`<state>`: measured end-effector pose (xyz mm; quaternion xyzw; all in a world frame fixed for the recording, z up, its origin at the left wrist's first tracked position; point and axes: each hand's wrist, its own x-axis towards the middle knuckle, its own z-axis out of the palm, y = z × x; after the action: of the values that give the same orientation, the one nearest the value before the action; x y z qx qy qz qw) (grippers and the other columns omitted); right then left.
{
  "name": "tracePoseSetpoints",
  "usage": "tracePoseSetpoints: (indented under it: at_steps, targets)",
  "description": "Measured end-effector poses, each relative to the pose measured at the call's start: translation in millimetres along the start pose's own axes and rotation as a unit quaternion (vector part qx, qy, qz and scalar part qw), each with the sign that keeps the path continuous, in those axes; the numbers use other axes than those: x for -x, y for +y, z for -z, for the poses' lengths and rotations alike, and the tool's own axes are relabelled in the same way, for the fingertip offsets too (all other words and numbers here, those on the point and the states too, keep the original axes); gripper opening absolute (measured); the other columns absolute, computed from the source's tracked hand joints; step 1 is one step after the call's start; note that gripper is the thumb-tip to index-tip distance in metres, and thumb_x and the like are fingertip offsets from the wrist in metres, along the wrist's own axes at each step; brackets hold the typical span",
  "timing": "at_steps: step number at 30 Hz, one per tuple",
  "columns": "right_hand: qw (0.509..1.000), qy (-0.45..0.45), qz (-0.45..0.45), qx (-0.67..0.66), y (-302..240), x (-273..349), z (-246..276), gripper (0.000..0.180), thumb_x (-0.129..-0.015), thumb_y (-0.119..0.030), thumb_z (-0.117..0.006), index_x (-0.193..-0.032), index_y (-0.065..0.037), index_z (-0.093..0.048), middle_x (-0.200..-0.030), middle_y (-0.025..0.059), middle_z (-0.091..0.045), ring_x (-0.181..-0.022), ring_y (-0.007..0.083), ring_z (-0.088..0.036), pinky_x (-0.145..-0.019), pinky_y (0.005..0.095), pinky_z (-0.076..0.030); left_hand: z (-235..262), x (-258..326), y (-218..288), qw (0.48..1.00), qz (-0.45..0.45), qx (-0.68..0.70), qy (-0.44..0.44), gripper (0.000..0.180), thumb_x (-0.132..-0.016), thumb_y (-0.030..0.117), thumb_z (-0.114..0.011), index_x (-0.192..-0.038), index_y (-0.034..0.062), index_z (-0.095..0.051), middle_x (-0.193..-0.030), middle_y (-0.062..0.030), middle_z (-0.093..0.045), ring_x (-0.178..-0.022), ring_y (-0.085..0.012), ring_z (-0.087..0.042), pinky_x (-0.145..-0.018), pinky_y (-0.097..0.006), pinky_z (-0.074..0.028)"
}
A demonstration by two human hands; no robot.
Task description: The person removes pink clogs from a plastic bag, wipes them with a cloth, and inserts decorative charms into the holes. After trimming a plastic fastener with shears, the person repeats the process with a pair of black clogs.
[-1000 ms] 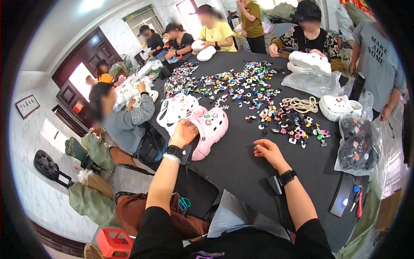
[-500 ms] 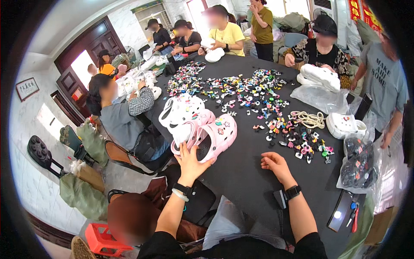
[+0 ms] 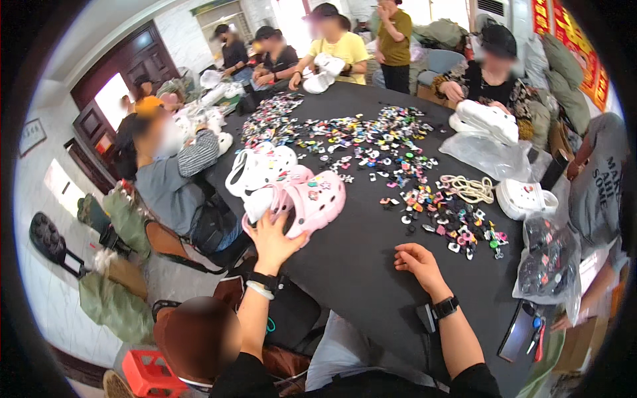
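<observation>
1. Left hand (image 3: 272, 242) has shifted from the left side of the near pink clog (image 3: 320, 207) to its heel end within the last second; the clog has swung clockwise, its toe going from about 1 o'clock to about 2; the right hand (image 3: 417, 263) keeps its place beside the loose charms (image 3: 458, 222).
2. With 12 o'clock straight away from the person, the near pink clog sits on the dark table (image 3: 368, 232) between 11 and 12; its long axis runs from heel at about 8 to toe at about 2; its foot opening faces back toward the left hand, and small charms dot its upper.
3. A second pink clog (image 3: 298, 174) lies against its 10 o'clock side, pointing much the same way; white clogs (image 3: 269, 160) stand just beyond, toward 11.
4. The left hand is spread wide at the heel ends, thumb on the near clog's side, fingers reaching over toward the second clog; it touches them, but I cannot tell whether it grips.
5. The right hand is half open, fingers loosely bent, low by the table; from it, the charms lie toward 1 o'clock, a pale coiled rope (image 3: 470, 188) beyond them, and a dark phone (image 3: 514, 335) toward 4.
</observation>
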<state>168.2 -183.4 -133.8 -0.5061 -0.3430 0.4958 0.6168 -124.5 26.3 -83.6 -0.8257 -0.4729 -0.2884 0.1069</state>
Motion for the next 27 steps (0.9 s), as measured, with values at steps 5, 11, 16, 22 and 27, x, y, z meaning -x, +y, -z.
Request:
tracePoseSetpoints:
  at_steps: [5,11,16,22,27]
  targets:
    - [0.999,-0.038,0.023,-0.005,4,-7,4,0.025,-0.097,-0.015,-0.053,-0.117,-0.001,-0.057,-0.099,0.0080,-0.061,-0.089,0.0148,-0.063,-0.079,0.0273,-0.054,-26,-32,-37,0.997,-0.063,-0.045,0.028,0.068,-0.063,0.062,-0.069,-0.113,0.0148,-0.065,-0.121,-0.0133,-0.057,-0.117,-0.0298,-0.050,-0.100,-0.060,-0.023]
    - [0.999,-0.042,0.014,-0.018,8,-11,7,0.025,-0.097,-0.015,-0.052,-0.117,-0.001,-0.057,-0.099,0.0076,-0.062,-0.087,0.0128,-0.062,-0.078,0.0274,-0.055,-55,-70,-74,0.993,-0.022,-0.111,-0.030,0.071,-0.070,0.056,-0.069,-0.126,0.0147,-0.059,-0.127,-0.0215,-0.052,-0.117,-0.0372,-0.050,-0.099,-0.050,-0.037]
    - [0.998,-0.045,0.043,-0.016,16,-12,12,0.023,-0.097,-0.013,-0.051,-0.114,0.000,-0.057,-0.096,0.0065,-0.061,-0.085,0.0124,-0.062,-0.073,0.0278,-0.057,-92,-92,-103,0.992,0.029,-0.092,-0.079,0.076,-0.069,0.057,-0.068,-0.133,0.0200,-0.053,-0.139,-0.0233,-0.041,-0.128,-0.0385,-0.040,-0.106,-0.053,-0.028]
    - [0.996,-0.049,0.075,-0.019,17,-10,7,0.023,-0.095,-0.010,-0.050,-0.113,0.002,-0.055,-0.091,0.0106,-0.060,-0.078,0.0156,-0.064,-0.070,0.0301,-0.057,-90,-89,-103,0.980,0.013,-0.165,-0.113,0.077,-0.077,0.057,-0.062,-0.142,0.0201,-0.041,-0.141,-0.0270,-0.037,-0.130,-0.0397,-0.037,-0.107,-0.052,-0.027]
    - [0.993,-0.054,0.101,-0.009,4,-16,-16,0.023,-0.094,-0.012,-0.051,-0.112,0.002,-0.056,-0.090,0.0095,-0.061,-0.077,0.0158,-0.064,-0.069,0.0299,-0.056,-89,-28,-74,0.974,-0.187,-0.059,0.112,0.086,-0.077,0.052,-0.066,-0.143,0.0076,-0.034,-0.143,-0.0275,-0.033,-0.133,-0.0404,-0.032,-0.107,-0.053,-0.026]
